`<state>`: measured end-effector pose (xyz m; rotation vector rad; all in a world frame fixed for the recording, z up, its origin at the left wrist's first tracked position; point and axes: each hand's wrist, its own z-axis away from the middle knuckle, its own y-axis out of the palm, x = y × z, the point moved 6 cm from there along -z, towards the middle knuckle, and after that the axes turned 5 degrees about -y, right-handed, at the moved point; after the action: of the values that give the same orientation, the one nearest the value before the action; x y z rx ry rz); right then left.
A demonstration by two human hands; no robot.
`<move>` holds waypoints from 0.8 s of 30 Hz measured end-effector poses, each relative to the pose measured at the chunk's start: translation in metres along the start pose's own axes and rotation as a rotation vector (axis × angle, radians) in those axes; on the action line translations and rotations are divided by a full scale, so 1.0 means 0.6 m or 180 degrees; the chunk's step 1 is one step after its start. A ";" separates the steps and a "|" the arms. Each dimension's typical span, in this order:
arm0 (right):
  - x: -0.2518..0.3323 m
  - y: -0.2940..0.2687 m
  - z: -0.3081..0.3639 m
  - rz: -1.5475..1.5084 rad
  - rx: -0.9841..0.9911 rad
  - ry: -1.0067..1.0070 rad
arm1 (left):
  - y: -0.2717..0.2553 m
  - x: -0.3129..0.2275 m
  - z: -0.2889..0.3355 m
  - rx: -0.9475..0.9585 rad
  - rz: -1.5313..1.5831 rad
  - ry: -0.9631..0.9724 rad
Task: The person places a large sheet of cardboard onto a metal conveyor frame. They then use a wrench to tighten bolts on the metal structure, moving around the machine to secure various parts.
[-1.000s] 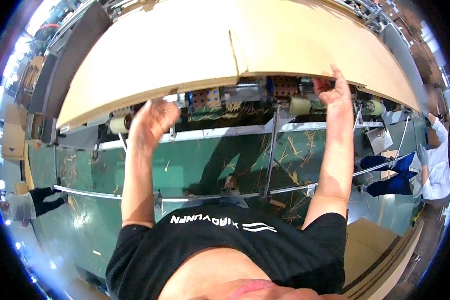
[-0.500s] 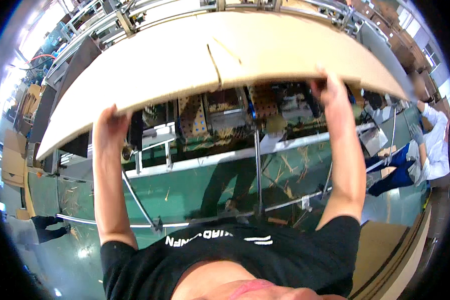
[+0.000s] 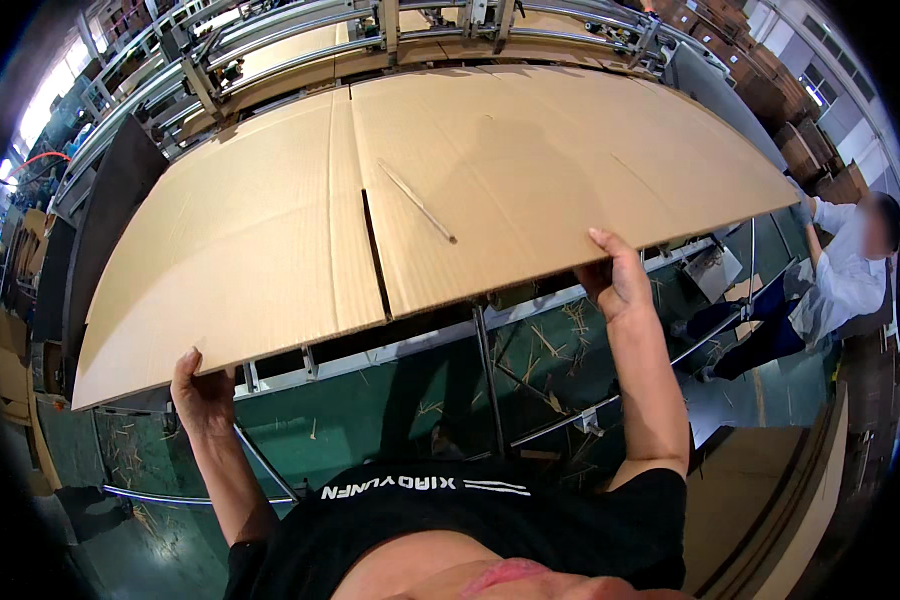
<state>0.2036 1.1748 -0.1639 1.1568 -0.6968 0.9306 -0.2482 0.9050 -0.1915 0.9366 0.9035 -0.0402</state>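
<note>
A large flat cardboard sheet spans the view in front of me, creased lengthwise, with a dark slot cut in from its near edge. My left hand grips the near edge toward its left end, thumb on top and fingers underneath. Farther right, my right hand pinches the same edge in the same way, its fingers mostly hidden below the board. A thin cardboard strip lies loose on the sheet, right of the slot.
Behind the sheet runs a machine frame with metal rails. At the right, a co-worker in a light top has a hand by the sheet's right corner. Cardboard scraps litter the green floor. Stacked cardboard stands at lower right.
The sheet's near edge has come down and toward me, with both my hands on it. More of its top face shows. The co-worker at right has moved nearer its corner.
</note>
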 end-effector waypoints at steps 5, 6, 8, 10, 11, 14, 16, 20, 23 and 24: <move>0.016 0.010 0.038 0.0157 -0.0188 -0.0016 | -0.001 -0.006 0.021 0.0093 -0.0044 -0.0054; 0.006 -0.001 0.030 0.0232 -0.0157 -0.0037 | -0.003 0.000 0.025 0.0039 -0.0059 -0.0033; -0.014 -0.019 0.027 0.0163 0.0055 -0.0015 | -0.008 0.006 0.033 -0.0051 -0.0071 -0.0055; -0.026 -0.024 0.027 0.0100 -0.0019 -0.0005 | -0.020 0.016 0.032 -0.0195 -0.0126 -0.0076; -0.032 -0.025 0.028 0.0094 0.0032 0.0004 | -0.027 0.019 0.030 -0.0253 -0.0153 -0.0069; -0.061 -0.046 0.026 0.0080 0.0108 0.0055 | -0.046 0.035 0.031 -0.0001 -0.0263 -0.0217; -0.075 -0.054 0.022 0.0071 0.0051 0.0123 | -0.053 0.042 0.031 0.0142 -0.0250 -0.0253; -0.086 -0.053 0.017 -0.0165 0.0164 0.0070 | -0.043 0.048 0.039 -0.0144 -0.0236 -0.0167; -0.095 -0.063 0.009 -0.0158 0.0081 0.0008 | -0.049 0.052 0.038 -0.0177 -0.0223 -0.0182; -0.096 -0.067 0.005 -0.0158 0.0106 -0.0011 | -0.048 0.051 0.039 -0.0167 -0.0298 -0.0153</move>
<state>0.2125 1.1527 -0.2298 1.2003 -0.6546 0.9014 -0.2248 0.8809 -0.2258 0.8410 0.8993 -0.1183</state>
